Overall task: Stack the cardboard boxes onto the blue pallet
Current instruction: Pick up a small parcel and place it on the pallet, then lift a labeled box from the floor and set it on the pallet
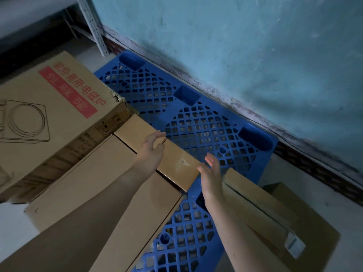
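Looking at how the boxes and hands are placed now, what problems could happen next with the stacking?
1. The left hand rests on the narrow box while the right hand is open at its end, with no closed grip; the box could slip if lifted.
2. The plain box overhangs the blue pallet edge, so it may tip.
3. The printed box has a torn corner and could crush under load.

Five cardboard boxes (pixel 177 160), one blue pallet (pixel 198 122), two hands (pixel 151 152).
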Motion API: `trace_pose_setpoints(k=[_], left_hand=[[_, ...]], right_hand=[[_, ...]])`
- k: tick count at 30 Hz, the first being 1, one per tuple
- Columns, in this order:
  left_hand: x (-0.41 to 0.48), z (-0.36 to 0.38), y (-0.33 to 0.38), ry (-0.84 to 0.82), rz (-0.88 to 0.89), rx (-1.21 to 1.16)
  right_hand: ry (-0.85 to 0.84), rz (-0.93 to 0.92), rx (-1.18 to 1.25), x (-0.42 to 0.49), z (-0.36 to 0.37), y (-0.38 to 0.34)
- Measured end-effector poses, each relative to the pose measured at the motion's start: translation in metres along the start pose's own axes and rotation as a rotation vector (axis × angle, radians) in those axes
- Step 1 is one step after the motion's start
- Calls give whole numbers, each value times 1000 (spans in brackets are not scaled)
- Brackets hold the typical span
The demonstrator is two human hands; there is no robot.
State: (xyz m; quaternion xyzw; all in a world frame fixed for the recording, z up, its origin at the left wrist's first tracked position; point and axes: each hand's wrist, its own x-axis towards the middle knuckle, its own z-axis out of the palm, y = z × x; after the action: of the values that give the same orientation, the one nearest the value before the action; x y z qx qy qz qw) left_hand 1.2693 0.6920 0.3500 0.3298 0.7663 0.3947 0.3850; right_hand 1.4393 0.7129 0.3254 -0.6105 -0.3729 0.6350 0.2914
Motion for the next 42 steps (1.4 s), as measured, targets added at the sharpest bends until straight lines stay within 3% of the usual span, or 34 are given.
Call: trace_pose_setpoints(k=[10,17,22,31,42], left_hand=[[-53,-53,138,16,259,-104],[-133,-130,262,-73,478,-165],[-171,-142,325,-76,572,-213],[-187,-14,276,-275,467,-265],[-202,235,159,-528,237,-207]], right_hand=[[45,-354,19,-98,-25,-148],[195,-614,75,-219,-51,-259],[327,-693,129,-269,-81,-285],[458,-648,112,-258,-181,-221],[635,-431,190,-170,-357,-59]])
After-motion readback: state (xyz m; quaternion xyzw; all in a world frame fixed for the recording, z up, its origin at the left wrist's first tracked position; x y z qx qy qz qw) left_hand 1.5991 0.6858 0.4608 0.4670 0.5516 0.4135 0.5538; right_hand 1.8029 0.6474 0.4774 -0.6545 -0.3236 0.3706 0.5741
